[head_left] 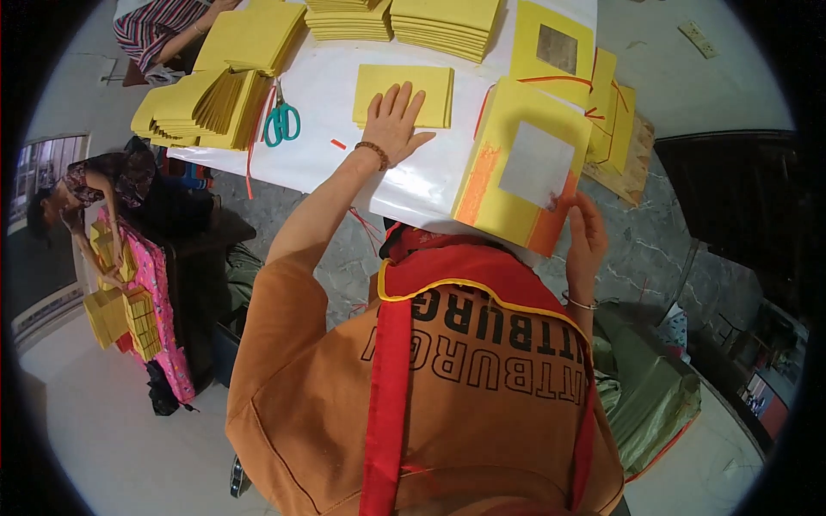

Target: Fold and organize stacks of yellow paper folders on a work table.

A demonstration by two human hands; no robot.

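My left hand [396, 127] lies flat with its fingers spread on a small stack of yellow paper [428, 86] at the middle of the white-covered table [323, 103]. To the right, a thick yellow paper bundle [490, 181] with orange ends and a pale silvery square on top lies tilted at the table's near edge. At its lower right corner is my right hand [587, 236], fingers loosely bent and apart, close against the bundle's side. Whether its fingertips touch the bundle is hard to make out. Left of the small stack lie teal-handled scissors [282, 122] and a red strip.
Tall yellow paper stacks [447, 30] line the far side, with fanned paper [202, 107] at left. Red-tied bundles [613, 120] stand at right. One person [163, 34] sits at far left; another [103, 185] handles yellow paper at a pink-covered table [163, 310].
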